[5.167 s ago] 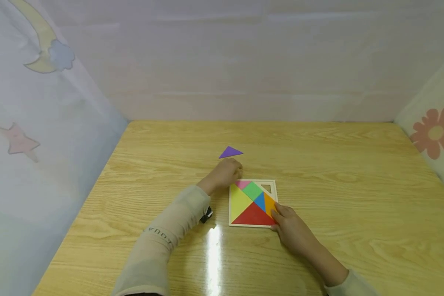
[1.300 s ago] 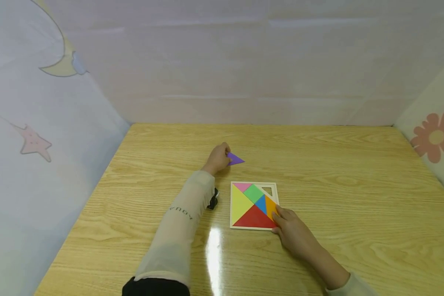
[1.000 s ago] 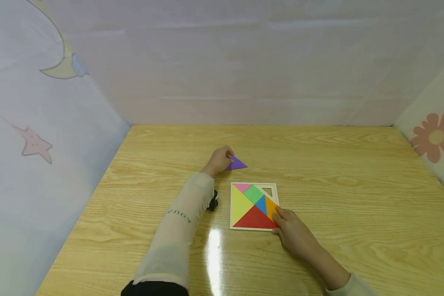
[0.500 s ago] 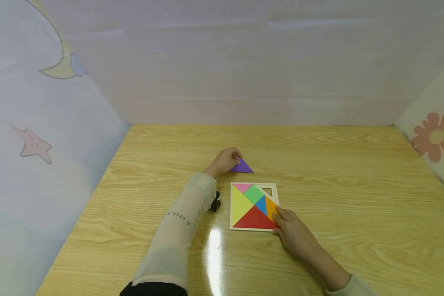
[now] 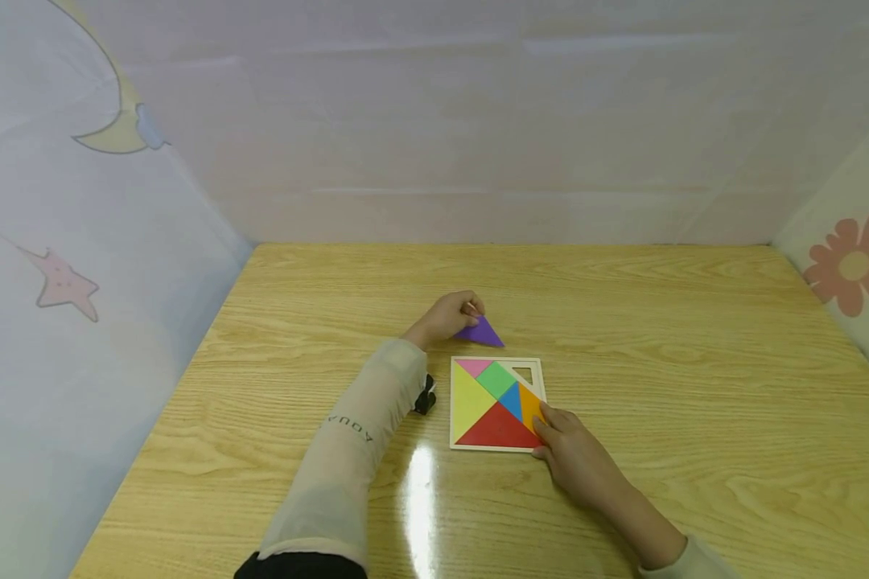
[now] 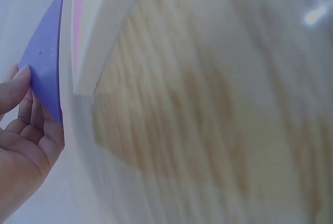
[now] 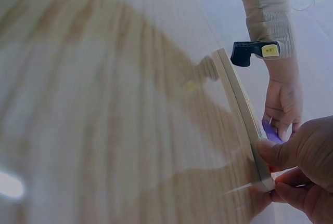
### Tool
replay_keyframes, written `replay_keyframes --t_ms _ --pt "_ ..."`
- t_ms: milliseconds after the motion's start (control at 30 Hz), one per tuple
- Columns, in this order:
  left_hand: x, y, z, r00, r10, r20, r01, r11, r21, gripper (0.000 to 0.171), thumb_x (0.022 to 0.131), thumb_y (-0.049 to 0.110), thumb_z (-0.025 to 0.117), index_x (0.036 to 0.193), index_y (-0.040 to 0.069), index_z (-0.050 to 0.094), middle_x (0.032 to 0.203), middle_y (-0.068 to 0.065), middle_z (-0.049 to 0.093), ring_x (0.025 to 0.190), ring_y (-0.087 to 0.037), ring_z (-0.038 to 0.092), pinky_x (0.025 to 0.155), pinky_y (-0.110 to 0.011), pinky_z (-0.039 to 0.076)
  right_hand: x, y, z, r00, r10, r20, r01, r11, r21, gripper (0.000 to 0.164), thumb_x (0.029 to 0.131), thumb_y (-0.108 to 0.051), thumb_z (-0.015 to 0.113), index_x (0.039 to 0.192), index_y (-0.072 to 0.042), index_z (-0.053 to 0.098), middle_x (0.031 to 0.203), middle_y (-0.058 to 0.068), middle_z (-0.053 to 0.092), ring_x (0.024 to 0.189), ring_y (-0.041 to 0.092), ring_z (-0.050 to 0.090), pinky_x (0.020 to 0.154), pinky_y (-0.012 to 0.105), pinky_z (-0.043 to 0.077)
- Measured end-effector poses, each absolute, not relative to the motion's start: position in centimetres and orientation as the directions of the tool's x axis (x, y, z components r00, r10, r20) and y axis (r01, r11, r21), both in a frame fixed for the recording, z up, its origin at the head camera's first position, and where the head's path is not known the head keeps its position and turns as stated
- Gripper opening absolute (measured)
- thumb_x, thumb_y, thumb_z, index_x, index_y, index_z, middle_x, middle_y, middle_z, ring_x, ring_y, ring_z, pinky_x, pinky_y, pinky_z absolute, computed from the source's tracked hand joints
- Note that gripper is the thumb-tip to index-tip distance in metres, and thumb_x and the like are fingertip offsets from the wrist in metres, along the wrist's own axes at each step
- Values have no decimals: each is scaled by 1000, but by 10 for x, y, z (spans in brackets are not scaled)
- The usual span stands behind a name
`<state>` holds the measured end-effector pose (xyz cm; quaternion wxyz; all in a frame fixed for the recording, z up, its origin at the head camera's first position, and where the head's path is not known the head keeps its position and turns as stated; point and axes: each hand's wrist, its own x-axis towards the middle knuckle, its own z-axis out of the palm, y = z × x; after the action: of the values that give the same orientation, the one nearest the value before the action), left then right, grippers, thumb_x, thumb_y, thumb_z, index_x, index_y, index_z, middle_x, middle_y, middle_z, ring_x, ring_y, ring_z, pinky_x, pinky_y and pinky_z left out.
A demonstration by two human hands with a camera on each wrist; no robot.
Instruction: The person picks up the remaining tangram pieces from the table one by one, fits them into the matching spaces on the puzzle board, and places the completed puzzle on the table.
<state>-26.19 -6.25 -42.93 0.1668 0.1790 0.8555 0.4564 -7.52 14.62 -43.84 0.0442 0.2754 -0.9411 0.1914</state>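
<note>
My left hand (image 5: 449,316) pinches a purple triangular tangram piece (image 5: 483,332) between thumb and fingers, just beyond the far edge of the tangram board. In the left wrist view the purple piece (image 6: 46,57) stands tilted in the fingers, beside the board's pale edge (image 6: 96,42). The square wooden tangram board (image 5: 495,447) holds yellow, red, blue, green, pink and orange pieces. At its top right is a bare slot with a triangular cutout. My right hand (image 5: 579,454) grips the board's lower right corner, thumb at the near edge, fingers over the orange piece.
The wood-grain table (image 5: 695,362) runs back to a pale cloth wall (image 5: 507,145). Cloth with printed shapes hangs at both sides. A black wrist camera (image 5: 425,396) sits under my left wrist, close to the board's left edge.
My left hand has taken hold of the purple triangle, which lay on the table behind the board. It has moved right and nearer the board, turning the piece. My right hand stays at the corner.
</note>
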Motion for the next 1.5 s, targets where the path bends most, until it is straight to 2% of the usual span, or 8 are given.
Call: replay_keyframes --t_ms 800,1067,1300,1500 --pt "-256 -48 -426 -821 550 -152 161 480 862 11 84 1 52 92 6 57 93 -6 58 84 -15 54 70 -22 45 -77 146 -439 -843 -504 187 -537 777 -330 36 72 -11 68 100 11 59 111 27 50 99 36 49 81 42 42" --pt "-250 -40 -424 -799 578 -163 153 459 875 11 84 1 51 93 5 57 94 -6 58 85 -16 55 69 -22 46 -76 146 -439 -839 -507 200 -545 770 -332 35 72 -10 68 99 12 59 110 28 51 99 36 49 81 43 43" --pt "-248 -36 -425 -782 594 -191 120 444 888 11 85 1 51 94 5 57 89 -7 57 79 -16 55 66 -22 47 -77 145 -439 -840 -504 200 -542 770 -336 35 72 -9 67 99 12 59 110 28 50 99 36 49 81 43 42" --pt "-233 -34 -405 -769 606 -203 125 454 882 12 85 -2 49 95 -1 55 91 -13 57 82 -21 55 70 -27 47 -78 146 -440 -837 -505 210 -547 763 -345 35 72 -9 67 99 12 59 110 28 50 99 36 49 81 43 42"
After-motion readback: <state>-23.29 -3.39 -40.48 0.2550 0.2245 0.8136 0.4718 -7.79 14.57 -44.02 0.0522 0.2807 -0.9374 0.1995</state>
